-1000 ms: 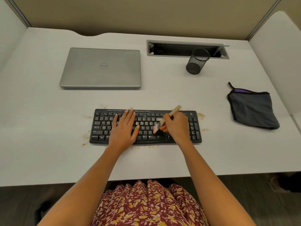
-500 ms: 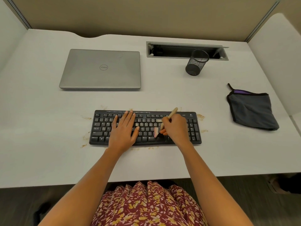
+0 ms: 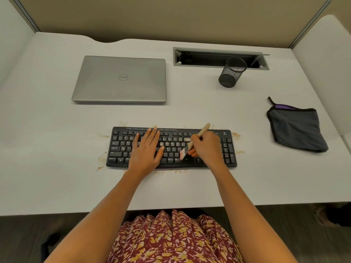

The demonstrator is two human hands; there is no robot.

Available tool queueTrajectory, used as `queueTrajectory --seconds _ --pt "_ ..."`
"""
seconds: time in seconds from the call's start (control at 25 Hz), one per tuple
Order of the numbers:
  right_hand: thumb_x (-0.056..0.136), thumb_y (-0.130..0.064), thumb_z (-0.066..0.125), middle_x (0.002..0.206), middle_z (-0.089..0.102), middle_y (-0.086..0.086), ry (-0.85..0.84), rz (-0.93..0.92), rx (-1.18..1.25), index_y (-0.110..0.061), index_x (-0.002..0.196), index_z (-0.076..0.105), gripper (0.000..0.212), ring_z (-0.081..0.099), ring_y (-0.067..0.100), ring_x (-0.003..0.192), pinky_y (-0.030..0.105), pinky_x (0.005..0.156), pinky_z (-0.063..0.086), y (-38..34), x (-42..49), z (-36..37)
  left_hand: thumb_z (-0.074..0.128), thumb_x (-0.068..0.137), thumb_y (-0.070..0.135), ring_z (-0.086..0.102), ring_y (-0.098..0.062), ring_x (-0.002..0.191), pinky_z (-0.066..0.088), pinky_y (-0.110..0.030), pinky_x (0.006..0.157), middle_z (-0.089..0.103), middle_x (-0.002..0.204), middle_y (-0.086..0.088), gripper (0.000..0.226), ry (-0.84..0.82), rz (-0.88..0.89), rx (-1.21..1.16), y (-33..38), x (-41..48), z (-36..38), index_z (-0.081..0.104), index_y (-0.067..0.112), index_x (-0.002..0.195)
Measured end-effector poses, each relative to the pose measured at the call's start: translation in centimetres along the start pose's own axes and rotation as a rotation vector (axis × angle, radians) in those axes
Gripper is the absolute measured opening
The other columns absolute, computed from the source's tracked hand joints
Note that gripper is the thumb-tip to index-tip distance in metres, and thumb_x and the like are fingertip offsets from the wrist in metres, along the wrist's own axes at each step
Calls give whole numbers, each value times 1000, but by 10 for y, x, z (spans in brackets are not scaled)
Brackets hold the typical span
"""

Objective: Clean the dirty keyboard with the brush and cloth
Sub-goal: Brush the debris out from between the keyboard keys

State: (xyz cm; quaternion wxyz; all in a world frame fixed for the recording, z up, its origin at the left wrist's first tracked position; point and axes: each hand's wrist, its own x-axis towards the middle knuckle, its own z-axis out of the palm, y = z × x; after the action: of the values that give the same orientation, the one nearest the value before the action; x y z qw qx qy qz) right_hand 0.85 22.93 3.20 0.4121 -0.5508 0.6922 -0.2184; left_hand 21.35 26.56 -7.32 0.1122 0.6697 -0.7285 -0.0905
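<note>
A black keyboard (image 3: 228,149) lies across the middle of the white desk (image 3: 57,177), with brown crumbs scattered around its edges. My left hand (image 3: 146,150) rests flat on the keys left of centre, fingers straight. My right hand (image 3: 208,148) grips a small brush (image 3: 191,143) with a wooden handle; its pale bristles touch the lower keys near the keyboard's middle. A grey cloth (image 3: 296,130) with black trim and a purple strip lies on the desk to the right, apart from both hands.
A closed silver laptop (image 3: 121,78) sits behind the keyboard at the left. A black mesh pen cup (image 3: 231,73) stands at the back right, in front of an open cable tray (image 3: 218,57). Partition walls enclose the desk.
The brush has swept down the keys towards me and its handle stands a little steeper. My left hand has stayed in place on the keyboard.
</note>
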Motion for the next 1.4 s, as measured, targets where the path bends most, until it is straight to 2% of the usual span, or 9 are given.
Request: queueTrajectory --seconds 0.2,0.4,0.48,0.64,0.8,0.96,1.08,1.28,1.4 --pt "98 -21 52 63 70 7 -59 -48 -109 -3 77 63 30 68 14 50 35 58 61 0 -6 7 17 99 52 9 -14 151 2 -47 122 19 163 -1 67 6 -2 -1 -1 0 0 24 15 155" --pt "99 -24 51 63 69 5 -37 -108 -148 -2 80 65 33 66 7 49 31 57 60 -2 -11 11 17 100 51 9 -14 151 2 -47 122 19 163 0 67 5 2 1 -1 0 1 24 15 155" --pt "99 -22 50 62 69 5 -80 -106 -137 -1 80 66 32 66 8 48 28 56 59 -4 -12 12 18 100 51 10 -15 151 4 -47 122 20 162 -1 66 13 5 5 -1 0 1 25 15 155" --pt "99 -22 50 62 68 7 -18 -150 -97 0 76 63 34 68 12 51 36 56 60 -6 -10 16 18 99 52 11 -15 151 3 -47 122 22 162 -2 67 6 12 6 -2 0 1 25 14 155" --pt "98 -20 51 61 69 8 -116 -104 -131 -1 77 65 32 67 13 49 36 59 61 -7 -11 17 18 99 52 12 -16 151 4 -48 121 23 162 -2 67 14 17 2 -2 0 1 27 13 154" --pt "100 -24 49 63 68 7 -35 -176 -129 -4 76 63 34 68 12 53 38 58 60 -5 -14 18 19 100 51 12 -16 151 5 -48 121 23 162 -3 67 14 19 4 -3 0 2 27 13 154" --pt "99 -21 48 63 69 7 -132 -139 -146 -2 79 65 32 67 12 51 33 58 60 -4 -16 17 19 100 51 13 -16 151 5 -49 121 24 162 -3 67 14 22 10 -3 -1 2 27 13 154" --pt "100 -31 47 61 65 8 -16 -230 -202 -6 70 61 41 65 20 54 40 55 56 3 -16 14 18 99 52 13 -17 151 7 -49 121 23 162 -3 68 11 17 13 -3 -1 1 27 13 154" --pt "99 -26 48 62 67 8 -82 -184 -158 -1 72 62 39 64 13 49 38 57 58 5 -17 9 16 99 52 13 -17 151 6 -49 121 24 162 -4 69 9 17 12 -3 0 1 27 13 154"
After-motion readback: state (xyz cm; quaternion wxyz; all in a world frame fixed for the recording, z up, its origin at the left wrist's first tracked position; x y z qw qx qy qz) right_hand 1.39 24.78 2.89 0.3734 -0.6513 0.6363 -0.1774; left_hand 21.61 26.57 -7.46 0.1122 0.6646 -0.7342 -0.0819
